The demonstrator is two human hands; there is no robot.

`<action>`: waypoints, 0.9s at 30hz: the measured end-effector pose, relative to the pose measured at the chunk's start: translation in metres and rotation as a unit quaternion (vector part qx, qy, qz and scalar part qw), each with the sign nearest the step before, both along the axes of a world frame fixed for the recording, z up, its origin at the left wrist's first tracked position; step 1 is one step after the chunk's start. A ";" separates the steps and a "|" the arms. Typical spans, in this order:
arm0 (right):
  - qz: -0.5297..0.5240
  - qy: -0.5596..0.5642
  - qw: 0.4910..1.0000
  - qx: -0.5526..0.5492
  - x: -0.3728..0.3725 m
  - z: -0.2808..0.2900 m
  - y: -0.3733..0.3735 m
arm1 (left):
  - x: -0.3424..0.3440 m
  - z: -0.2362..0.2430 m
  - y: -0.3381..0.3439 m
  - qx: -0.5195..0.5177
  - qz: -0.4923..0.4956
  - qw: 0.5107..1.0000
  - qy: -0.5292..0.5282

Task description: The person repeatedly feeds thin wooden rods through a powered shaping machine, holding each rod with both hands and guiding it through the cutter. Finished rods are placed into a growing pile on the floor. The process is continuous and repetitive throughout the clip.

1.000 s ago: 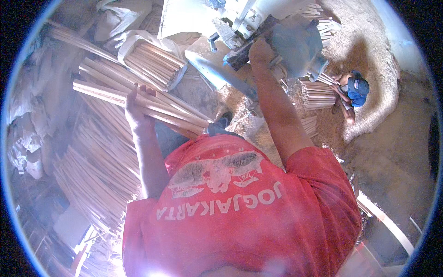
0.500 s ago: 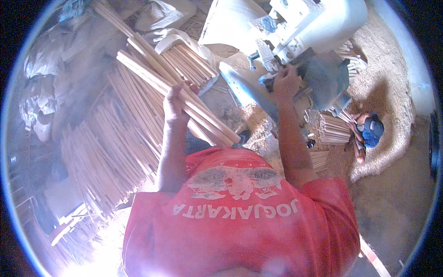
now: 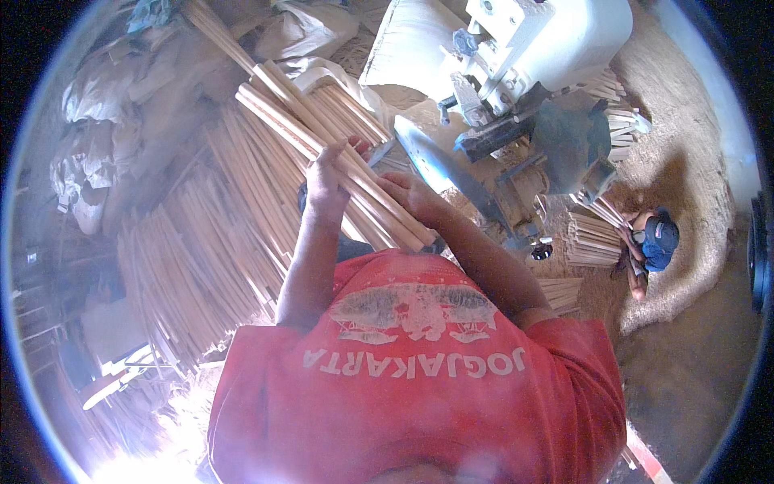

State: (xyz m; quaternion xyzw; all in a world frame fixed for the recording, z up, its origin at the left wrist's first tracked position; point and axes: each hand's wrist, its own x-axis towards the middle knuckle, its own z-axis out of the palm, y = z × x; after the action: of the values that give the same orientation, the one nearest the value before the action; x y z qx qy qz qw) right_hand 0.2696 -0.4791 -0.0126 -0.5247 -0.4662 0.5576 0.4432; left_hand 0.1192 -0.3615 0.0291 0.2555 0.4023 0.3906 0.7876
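While pale sacks are lying far left, left hand and right hand are gripping long wooden sticks, forearms raised.

A sawdust-strewn earthen floor surrounds a white woodworking machine; glare, perhaps sunlight, washes the lower left.

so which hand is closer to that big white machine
Right. The right hand grips the wooden sticks at their lower end, just beside the white machine. The left hand holds the same sticks further left, away from it.
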 end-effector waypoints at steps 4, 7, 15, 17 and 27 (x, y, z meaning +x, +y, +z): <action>-0.071 -0.096 0.993 0.005 -0.004 -0.001 -0.011 | 0.005 0.008 -0.012 0.020 -0.020 0.999 -0.017; -0.151 -0.117 0.981 0.019 -0.004 0.000 -0.015 | 0.011 0.011 -0.013 -0.004 -0.020 0.999 0.048; -0.234 -0.137 0.962 0.011 0.001 -0.005 -0.039 | 0.009 -0.007 0.013 0.071 -0.048 0.993 0.087; -0.270 -0.181 0.945 -0.022 -0.003 -0.016 -0.048 | 0.006 -0.017 0.036 0.051 -0.034 0.994 0.095; -0.498 -0.245 0.817 -0.160 -0.079 -0.078 -0.121 | -0.012 -0.048 0.122 0.056 -0.142 0.988 0.000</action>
State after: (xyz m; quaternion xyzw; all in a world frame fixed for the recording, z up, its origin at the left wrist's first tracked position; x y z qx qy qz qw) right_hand 0.1903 -0.6006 -0.0909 -0.8678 -0.1393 0.1806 0.4414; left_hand 0.1074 -0.2393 -0.0188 0.3534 0.3398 0.2967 0.8195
